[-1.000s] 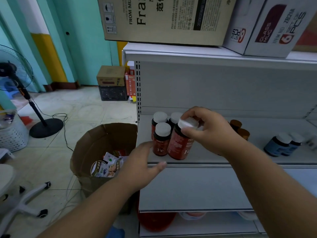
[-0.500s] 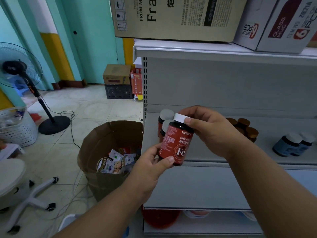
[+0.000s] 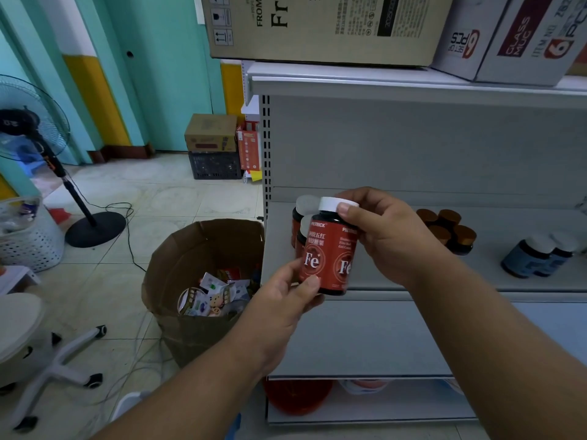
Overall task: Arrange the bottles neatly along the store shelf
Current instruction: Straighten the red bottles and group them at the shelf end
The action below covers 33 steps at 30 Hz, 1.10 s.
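Observation:
A red "Fe" bottle with a white cap is held up in front of the grey shelf. My right hand grips its cap and upper body from the right. My left hand pinches its lower left side between thumb and fingers. Behind it, two more red bottles with white caps stand at the shelf's left end. Several brown-capped bottles stand mid-shelf, and two blue bottles stand further right.
An open brown paper bag of packets stands on the floor left of the shelf. Cardboard boxes sit on the shelf top. A standing fan, a white basket and a chair base are at the left.
The red bottle has been lifted off the shelf by my right hand and brought forward; my left hand has come up and taken hold of its lower side. The view has shifted slightly.

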Each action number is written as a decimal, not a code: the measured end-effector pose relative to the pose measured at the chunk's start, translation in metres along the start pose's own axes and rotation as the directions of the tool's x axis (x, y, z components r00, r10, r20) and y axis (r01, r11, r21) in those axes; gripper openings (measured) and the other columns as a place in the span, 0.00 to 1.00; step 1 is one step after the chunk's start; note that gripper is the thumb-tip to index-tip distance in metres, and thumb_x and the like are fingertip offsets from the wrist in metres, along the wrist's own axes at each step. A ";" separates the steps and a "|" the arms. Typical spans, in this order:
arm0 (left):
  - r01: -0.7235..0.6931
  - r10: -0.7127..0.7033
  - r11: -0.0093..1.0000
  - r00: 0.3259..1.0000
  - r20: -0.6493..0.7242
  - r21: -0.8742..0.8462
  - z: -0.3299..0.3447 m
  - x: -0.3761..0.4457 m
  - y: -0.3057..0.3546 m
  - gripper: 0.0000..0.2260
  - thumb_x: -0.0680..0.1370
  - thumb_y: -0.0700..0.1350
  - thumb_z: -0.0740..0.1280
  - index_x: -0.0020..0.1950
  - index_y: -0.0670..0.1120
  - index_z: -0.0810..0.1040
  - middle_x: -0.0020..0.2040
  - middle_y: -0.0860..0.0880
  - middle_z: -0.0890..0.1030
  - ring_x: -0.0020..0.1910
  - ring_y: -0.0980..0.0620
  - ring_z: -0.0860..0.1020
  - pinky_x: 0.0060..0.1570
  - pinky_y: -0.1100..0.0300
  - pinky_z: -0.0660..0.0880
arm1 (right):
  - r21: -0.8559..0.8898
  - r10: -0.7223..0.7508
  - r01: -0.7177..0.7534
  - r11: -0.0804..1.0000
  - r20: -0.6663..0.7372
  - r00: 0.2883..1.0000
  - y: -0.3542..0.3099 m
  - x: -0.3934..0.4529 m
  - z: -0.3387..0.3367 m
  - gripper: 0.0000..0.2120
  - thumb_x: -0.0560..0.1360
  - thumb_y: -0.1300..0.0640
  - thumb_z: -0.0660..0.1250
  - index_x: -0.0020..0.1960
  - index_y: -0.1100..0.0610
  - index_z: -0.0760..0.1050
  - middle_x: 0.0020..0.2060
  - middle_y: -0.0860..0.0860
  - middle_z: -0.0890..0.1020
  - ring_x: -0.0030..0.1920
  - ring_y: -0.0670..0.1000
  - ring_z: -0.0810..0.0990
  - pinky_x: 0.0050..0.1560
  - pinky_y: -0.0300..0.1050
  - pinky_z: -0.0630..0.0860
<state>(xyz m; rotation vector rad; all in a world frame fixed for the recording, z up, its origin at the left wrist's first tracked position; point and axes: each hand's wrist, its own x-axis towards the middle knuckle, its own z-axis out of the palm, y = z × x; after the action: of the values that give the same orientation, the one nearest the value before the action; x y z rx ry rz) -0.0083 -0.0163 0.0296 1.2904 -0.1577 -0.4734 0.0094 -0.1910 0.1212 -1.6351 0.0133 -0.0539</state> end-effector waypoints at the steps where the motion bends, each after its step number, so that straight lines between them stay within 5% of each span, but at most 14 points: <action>1: -0.001 0.001 1.000 1.000 -0.016 -0.020 0.000 0.001 0.000 0.35 0.63 0.58 0.76 0.67 0.53 0.70 0.61 0.48 0.80 0.62 0.49 0.79 0.66 0.50 0.73 | -0.012 -0.009 0.009 1.000 -0.007 1.000 0.001 -0.001 0.001 0.20 0.67 0.50 0.71 0.54 0.61 0.76 0.51 0.62 0.82 0.49 0.58 0.80 0.59 0.66 0.73; 8: 0.008 -0.008 0.992 1.000 0.000 -0.127 0.009 -0.005 -0.006 0.21 0.75 0.51 0.70 0.66 0.46 0.73 0.56 0.46 0.83 0.58 0.46 0.81 0.60 0.50 0.77 | 0.049 0.033 -0.034 0.998 0.031 0.999 0.007 -0.005 -0.006 0.11 0.74 0.56 0.67 0.55 0.61 0.75 0.50 0.59 0.81 0.51 0.58 0.78 0.58 0.61 0.73; 11: 0.018 -0.015 0.996 0.999 0.042 -0.089 0.016 -0.011 -0.006 0.22 0.75 0.53 0.67 0.67 0.47 0.73 0.58 0.47 0.83 0.61 0.47 0.80 0.64 0.50 0.74 | 0.072 0.014 -0.016 0.997 0.026 1.000 0.006 -0.011 -0.015 0.14 0.70 0.55 0.70 0.52 0.60 0.75 0.49 0.57 0.82 0.51 0.57 0.80 0.62 0.63 0.72; 15: -0.013 0.012 0.998 1.000 -0.009 -0.068 0.033 -0.007 -0.009 0.29 0.70 0.51 0.75 0.68 0.48 0.70 0.60 0.45 0.81 0.61 0.48 0.80 0.64 0.51 0.74 | 0.070 -0.033 0.034 0.997 -0.018 0.999 0.006 -0.015 -0.021 0.17 0.65 0.53 0.74 0.48 0.60 0.74 0.44 0.56 0.80 0.46 0.54 0.79 0.55 0.56 0.76; 20: -0.023 0.019 0.954 1.000 -0.015 -0.298 0.054 -0.011 -0.017 0.24 0.72 0.48 0.68 0.67 0.41 0.72 0.60 0.37 0.80 0.59 0.40 0.80 0.60 0.47 0.77 | 0.149 0.028 -0.043 0.988 0.101 0.994 0.007 -0.019 -0.039 0.03 0.78 0.61 0.64 0.51 0.60 0.73 0.46 0.56 0.77 0.46 0.53 0.74 0.49 0.48 0.72; 25: -0.012 0.002 0.927 1.000 -0.029 -0.374 0.068 -0.019 -0.030 0.24 0.74 0.51 0.66 0.68 0.41 0.74 0.62 0.35 0.79 0.62 0.37 0.78 0.61 0.46 0.76 | 0.090 -0.013 0.004 0.996 0.098 0.995 0.013 -0.027 -0.051 0.06 0.75 0.60 0.68 0.50 0.60 0.74 0.45 0.56 0.80 0.48 0.55 0.78 0.54 0.55 0.75; 29: -0.055 0.028 0.934 0.996 -0.082 -0.352 0.070 -0.020 -0.034 0.29 0.70 0.46 0.72 0.69 0.44 0.69 0.57 0.39 0.82 0.57 0.41 0.81 0.56 0.49 0.79 | 0.024 -0.044 0.043 0.999 0.083 0.996 0.018 -0.029 -0.049 0.07 0.74 0.58 0.69 0.49 0.59 0.74 0.44 0.55 0.79 0.45 0.53 0.77 0.49 0.50 0.76; 33: -0.004 -0.014 0.884 0.999 -0.035 -0.468 0.070 -0.024 -0.033 0.27 0.72 0.53 0.68 0.67 0.39 0.72 0.56 0.34 0.80 0.52 0.37 0.81 0.50 0.49 0.81 | 0.135 0.009 -0.032 0.990 0.165 0.986 0.021 -0.029 -0.050 0.03 0.78 0.60 0.63 0.50 0.59 0.74 0.44 0.55 0.77 0.45 0.54 0.73 0.45 0.46 0.71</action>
<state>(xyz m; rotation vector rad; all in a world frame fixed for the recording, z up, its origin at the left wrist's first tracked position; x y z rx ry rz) -0.0641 -0.0744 0.0221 0.8212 -0.0040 -0.4574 -0.0216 -0.2408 0.1026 -1.4976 -0.0975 0.0938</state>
